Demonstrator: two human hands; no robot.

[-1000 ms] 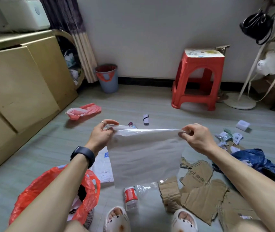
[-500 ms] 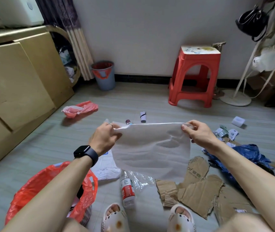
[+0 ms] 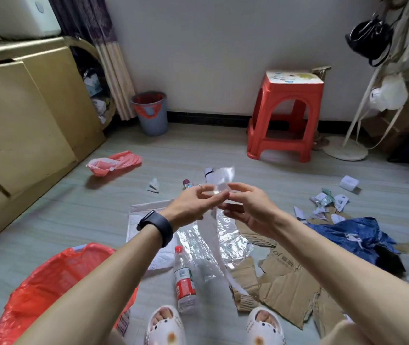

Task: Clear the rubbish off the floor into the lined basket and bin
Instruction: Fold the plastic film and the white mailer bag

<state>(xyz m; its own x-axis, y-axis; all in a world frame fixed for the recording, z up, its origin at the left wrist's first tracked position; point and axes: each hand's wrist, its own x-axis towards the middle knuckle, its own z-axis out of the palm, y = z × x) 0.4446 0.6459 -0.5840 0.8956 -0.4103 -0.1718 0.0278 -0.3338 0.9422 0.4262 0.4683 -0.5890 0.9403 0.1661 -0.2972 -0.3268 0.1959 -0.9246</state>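
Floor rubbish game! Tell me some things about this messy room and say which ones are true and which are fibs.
1. The left hand and the right hand both hold the white sheet, bunched up between them. True.
2. The bottle with the red label stands upright. False: it lies on its side.
3. The grey bin has a red liner. True.
4. The basket has a blue liner. False: its liner is red.
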